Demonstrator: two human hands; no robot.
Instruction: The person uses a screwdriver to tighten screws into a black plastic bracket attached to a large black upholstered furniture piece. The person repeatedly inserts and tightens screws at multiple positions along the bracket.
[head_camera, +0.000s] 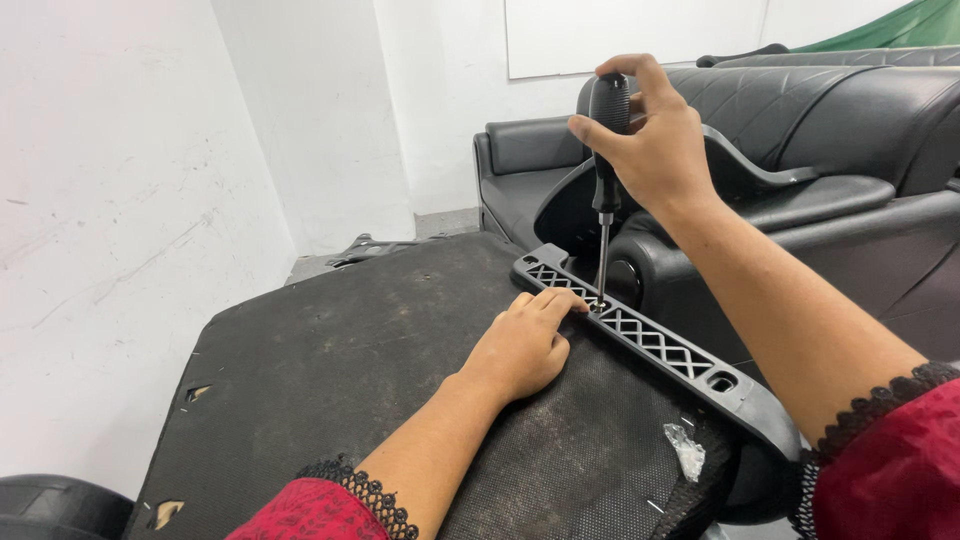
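Red lace-cuffed sleeves (320, 505) enter near. Left hand (522, 343) rests palm down on dusty black fabric panel (330, 370), fingertips touching a black lattice plastic bracket (650, 340) along the panel's right edge. Right hand (655, 140) grips an upright black-handled screwdriver (607, 170), tip in the bracket. Black seats (800, 130) far right.

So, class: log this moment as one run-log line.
right hand: grips screwdriver upright | tip: in black lattice bracket | left hand: fingers on bracket | base: dark fabric panel

The black screwdriver (606, 150) stands upright, its tip in the plastic strip (650, 340). This long black strip has lattice holes.
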